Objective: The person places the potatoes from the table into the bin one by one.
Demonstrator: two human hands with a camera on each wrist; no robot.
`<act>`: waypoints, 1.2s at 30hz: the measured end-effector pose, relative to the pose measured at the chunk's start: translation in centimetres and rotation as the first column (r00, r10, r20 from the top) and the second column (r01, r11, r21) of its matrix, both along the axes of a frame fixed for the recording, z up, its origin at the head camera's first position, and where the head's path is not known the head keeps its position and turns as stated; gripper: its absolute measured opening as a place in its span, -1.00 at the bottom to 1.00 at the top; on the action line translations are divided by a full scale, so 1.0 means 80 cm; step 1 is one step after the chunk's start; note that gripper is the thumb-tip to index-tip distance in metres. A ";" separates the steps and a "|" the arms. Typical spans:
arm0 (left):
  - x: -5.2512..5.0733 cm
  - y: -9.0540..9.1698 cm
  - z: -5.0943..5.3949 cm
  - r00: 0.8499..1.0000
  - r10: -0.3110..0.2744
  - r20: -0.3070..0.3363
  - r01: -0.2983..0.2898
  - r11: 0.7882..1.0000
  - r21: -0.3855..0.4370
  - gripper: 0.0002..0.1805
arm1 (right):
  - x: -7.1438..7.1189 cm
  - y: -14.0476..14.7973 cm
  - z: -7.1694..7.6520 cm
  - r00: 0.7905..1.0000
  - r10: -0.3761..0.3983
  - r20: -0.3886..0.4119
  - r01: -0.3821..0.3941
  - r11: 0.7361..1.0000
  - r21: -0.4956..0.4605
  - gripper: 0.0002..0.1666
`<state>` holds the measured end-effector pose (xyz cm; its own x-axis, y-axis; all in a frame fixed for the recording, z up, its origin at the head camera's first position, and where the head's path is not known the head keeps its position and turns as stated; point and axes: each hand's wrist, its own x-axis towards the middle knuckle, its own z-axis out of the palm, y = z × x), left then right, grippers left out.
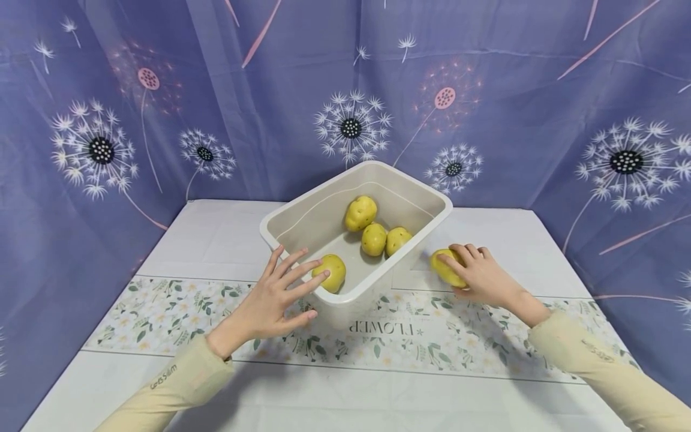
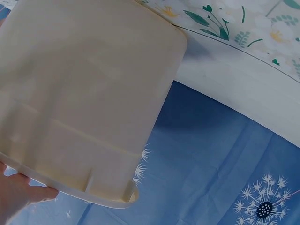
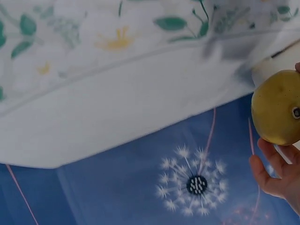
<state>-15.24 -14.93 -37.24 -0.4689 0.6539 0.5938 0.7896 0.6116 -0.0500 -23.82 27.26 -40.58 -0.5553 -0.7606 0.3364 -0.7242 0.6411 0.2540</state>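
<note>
In the head view, a beige plastic bin stands turned at an angle on the table. Inside lie several yellow fruits, round and slightly lumpy. My left hand has its fingers spread over the bin's near left corner; in the left wrist view its fingers are by the rim. To the right of the bin, my right hand grips another yellow fruit from above, low over the table. The right wrist view shows this fruit with a small dark end, partly cut off by the frame.
A white tabletop carries a floral band with printed lettering across it. Purple-blue curtains with dandelion prints hang behind and along both sides. The bin's back corner stands close to the rear curtain.
</note>
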 end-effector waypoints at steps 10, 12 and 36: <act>0.001 -0.001 -0.002 1.000 0.004 0.005 -0.004 1.000 0.001 -0.38 | 0.005 0.008 0.057 0.990 0.075 -0.118 -0.080 0.996 -0.038 -0.29; 0.001 -0.001 -0.002 1.000 0.003 0.004 -0.003 1.000 0.004 -0.38 | 0.006 0.007 0.070 0.985 0.092 -0.147 -0.101 0.994 -0.052 -0.33; -0.003 -0.002 -0.002 1.000 0.003 0.010 -0.003 1.000 -0.009 -0.37 | -0.023 -0.057 0.194 0.967 0.193 -0.169 -0.190 0.981 0.034 -0.23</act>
<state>-15.46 -15.07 -37.42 -0.4769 0.6578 0.5830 0.7883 0.6135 -0.0473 -25.68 22.69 -25.08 -0.3346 -0.8537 0.3990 -0.7779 0.4893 0.3944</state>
